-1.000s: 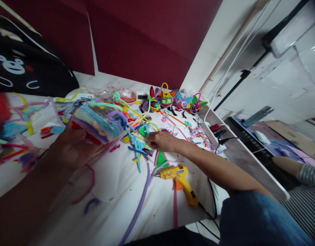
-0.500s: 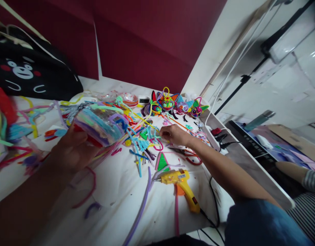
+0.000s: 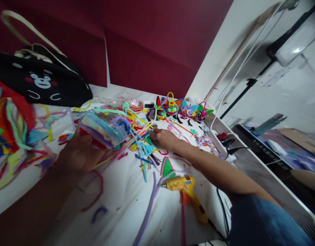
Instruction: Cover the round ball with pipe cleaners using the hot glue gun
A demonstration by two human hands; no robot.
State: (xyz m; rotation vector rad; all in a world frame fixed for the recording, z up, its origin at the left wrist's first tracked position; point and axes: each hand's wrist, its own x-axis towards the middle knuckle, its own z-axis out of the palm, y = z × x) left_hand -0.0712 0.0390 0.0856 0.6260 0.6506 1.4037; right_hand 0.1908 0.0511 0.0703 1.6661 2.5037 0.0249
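Observation:
My left hand point(image 3: 79, 150) is closed around a boxy craft piece point(image 3: 103, 128), striped in blue, purple, mint and red fuzzy pipe cleaner, with a glossy, clear-looking side. My right hand point(image 3: 163, 138) dips into the tangled pile of pipe cleaners point(image 3: 139, 133) at the middle of the table, its fingers curled inward. What lies between those fingertips is hidden. Just below that hand are light blue fringed pieces point(image 3: 147, 147) and a green triangle edged in pink point(image 3: 167, 167). A yellow glue gun point(image 3: 184, 184) rests nearer to me, its nozzle pointing left.
Several bright animal-like ornaments point(image 3: 172, 107) stand at the back. A black bag point(image 3: 41, 80) and a red holder full of pipe cleaners point(image 3: 12, 119) fill the left. Purple pipe cleaners point(image 3: 147, 212) lie in front. A raised edge point(image 3: 262, 174) and cables border the right.
My right hand has moved left and come down into the pipe cleaner pile. My left hand still holds the striped piece. The whole view has shifted slightly.

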